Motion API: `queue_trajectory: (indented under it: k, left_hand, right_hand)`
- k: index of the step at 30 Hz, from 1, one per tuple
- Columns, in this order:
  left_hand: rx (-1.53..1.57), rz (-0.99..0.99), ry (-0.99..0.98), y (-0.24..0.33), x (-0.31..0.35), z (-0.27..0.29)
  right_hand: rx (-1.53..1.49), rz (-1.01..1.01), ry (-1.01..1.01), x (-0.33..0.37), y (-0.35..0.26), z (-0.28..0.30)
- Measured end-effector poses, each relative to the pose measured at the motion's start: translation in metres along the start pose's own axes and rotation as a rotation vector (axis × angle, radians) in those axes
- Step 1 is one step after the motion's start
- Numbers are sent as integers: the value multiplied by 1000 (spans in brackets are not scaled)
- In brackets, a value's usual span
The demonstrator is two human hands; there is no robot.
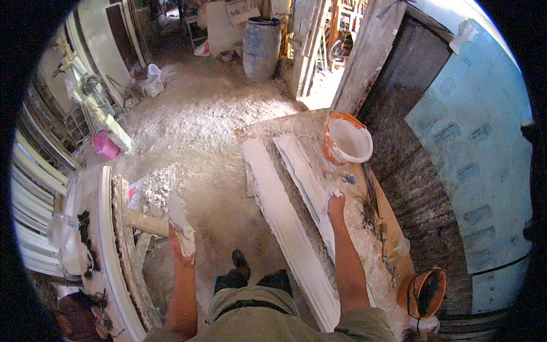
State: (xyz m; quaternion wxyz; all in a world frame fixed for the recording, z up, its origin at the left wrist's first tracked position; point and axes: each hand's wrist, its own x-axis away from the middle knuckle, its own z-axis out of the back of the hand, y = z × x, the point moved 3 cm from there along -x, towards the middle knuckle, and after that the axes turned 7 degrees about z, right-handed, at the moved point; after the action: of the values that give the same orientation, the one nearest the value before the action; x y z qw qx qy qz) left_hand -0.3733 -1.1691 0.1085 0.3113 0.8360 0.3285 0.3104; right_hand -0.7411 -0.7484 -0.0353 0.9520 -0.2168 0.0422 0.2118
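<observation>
My left hand (182, 228) hangs over the floor at the left, coated in white plaster. A pale, ragged plaster-like mass lies along its fingers, which look closed around it. My right hand (336, 201), also smeared white, rests at the second long white strip (299, 162) on the worktable; its fingers are hard to make out. Nearer my body lies a longer white moulding (273, 196) with ridged lines at its near end. Beyond my right hand, an orange bucket (329, 145) caked with white stands on the table.
Long white mouldings (106, 228) lean on a wooden stand at my left, beside a plaster heap (156, 191) on the dusty floor. Brushes (383, 239) and another orange bucket (410, 293) line the table's right edge. A blue drum (262, 51) and pink bag (105, 145) stand farther off.
</observation>
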Motion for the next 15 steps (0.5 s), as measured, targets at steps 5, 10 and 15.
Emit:
queue_trajectory:
  k: [5, 10, 15]
  left_hand:
    - [89, 120, -5, 2, -87, -66]
    - [123, 226, -287, -22, -153, -108]
    - [-261, 246, -103, -51, -215, -170]
  right_hand:
    - [-1782, -273, 262, -128, -24, -65]
    - [-1166, -456, 299, -208, -83, -87]
    - [-598, -216, 285, -250, -122, -74]
